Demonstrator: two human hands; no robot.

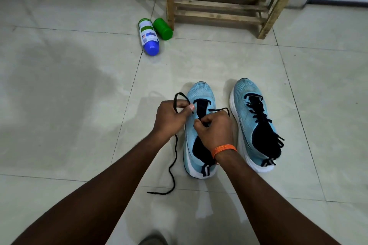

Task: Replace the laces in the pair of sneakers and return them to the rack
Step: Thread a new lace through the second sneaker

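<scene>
Two light blue sneakers with black tongues and white soles stand side by side on the tiled floor, toes pointing away. The right sneaker (256,123) is fully laced in black. Both hands are over the left sneaker (201,93). My left hand (171,118) pinches a black lace (175,165), which loops above the hand and trails down the floor to the left of the shoe. My right hand (216,127), with an orange wristband, grips the other end of the lace at the eyelets and hides the middle of the shoe.
A wooden rack (219,4) stands against the wall beyond the sneakers. A bottle with a blue cap (148,36) and a green container (162,29) lie on the floor by the rack's left leg. A dark object touches the floor at far top left.
</scene>
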